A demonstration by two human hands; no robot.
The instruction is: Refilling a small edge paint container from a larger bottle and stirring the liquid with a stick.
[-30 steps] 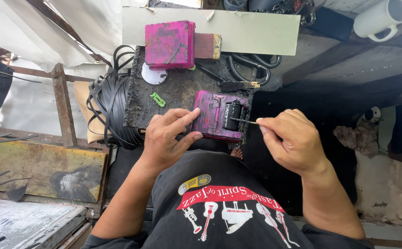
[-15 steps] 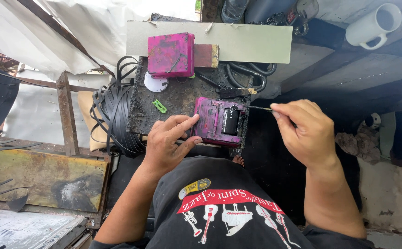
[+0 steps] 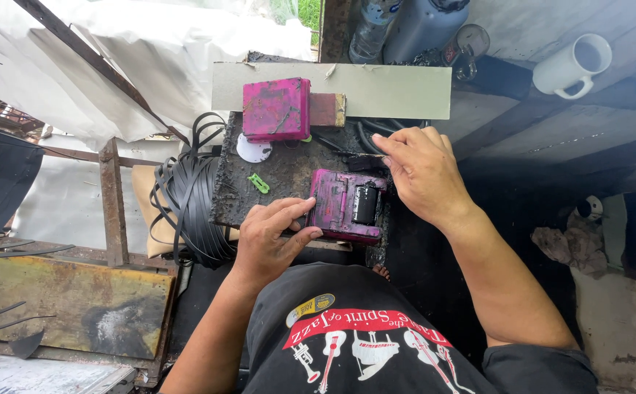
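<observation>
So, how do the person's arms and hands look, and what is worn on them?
Both forearms are bare, and the left hand and right hand have no gloves, rings or watch visible. A short dark sleeve shows on the right upper arm. It belongs to a black T-shirt with a red and white print.

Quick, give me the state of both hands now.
Left hand: open, fingers resting on the magenta box.
Right hand: closed, pinching a thin dark tool.
</observation>
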